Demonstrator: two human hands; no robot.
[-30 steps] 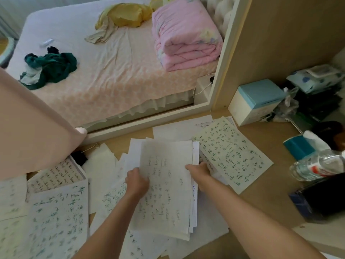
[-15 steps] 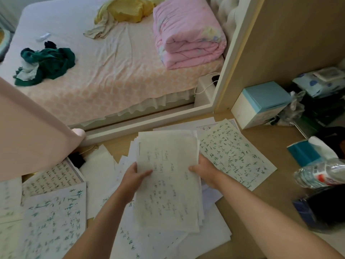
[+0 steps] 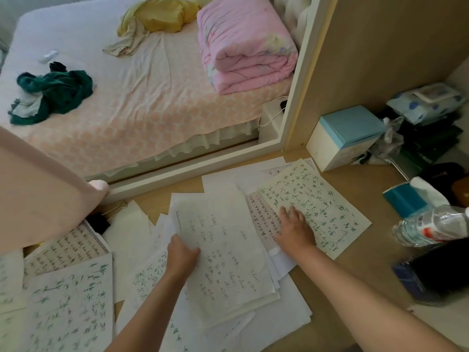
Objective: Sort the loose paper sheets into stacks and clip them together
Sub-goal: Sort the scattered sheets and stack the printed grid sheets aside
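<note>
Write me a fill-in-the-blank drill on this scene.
1. The left hand grips the stack of sheets at its ___ edge.
2. The right hand touches a sheet with ___ writing.
3. The water bottle lies on its ___.
4. The folded quilt is ___.
Missing words: left; green; side; pink.

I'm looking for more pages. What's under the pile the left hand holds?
Under the pile, more white sheets poke out, some with green writing. Whatever lies beneath its middle is covered.
</note>
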